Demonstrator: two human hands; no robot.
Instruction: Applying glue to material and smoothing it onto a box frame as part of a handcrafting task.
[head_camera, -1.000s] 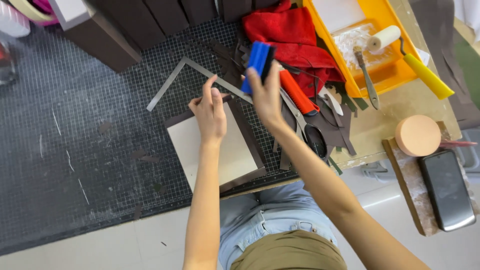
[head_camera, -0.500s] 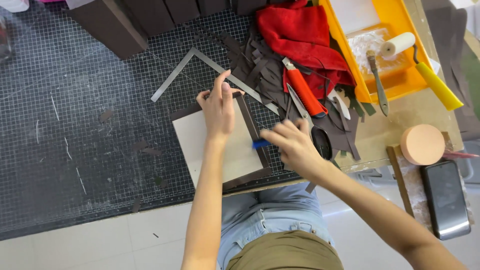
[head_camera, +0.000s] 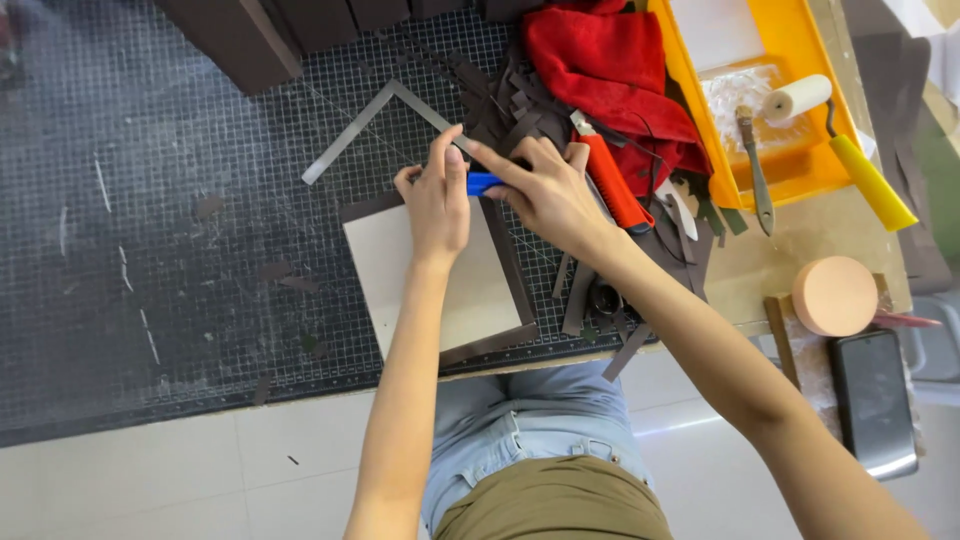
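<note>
A pale square board (head_camera: 440, 275) wrapped in dark brown material lies on the black gridded cutting mat (head_camera: 180, 230). My left hand (head_camera: 435, 200) presses flat on the board's far edge. My right hand (head_camera: 545, 190) grips a small blue tool (head_camera: 483, 183) and holds it against the board's far right corner, index finger stretched along it. A metal L-shaped square (head_camera: 370, 125) lies just beyond both hands.
Dark brown strips and scraps (head_camera: 600, 300) litter the mat's right side near an orange-handled knife (head_camera: 615, 185) and red cloth (head_camera: 600, 70). A yellow tray (head_camera: 790, 170) holds a paint roller (head_camera: 800, 98). A round beige disc (head_camera: 835, 296) and phone (head_camera: 875, 400) lie at right.
My right hand came down from the air with the blue tool to the board's near right edge, then slid it up to the far right corner. My left hand stayed on the board.
</note>
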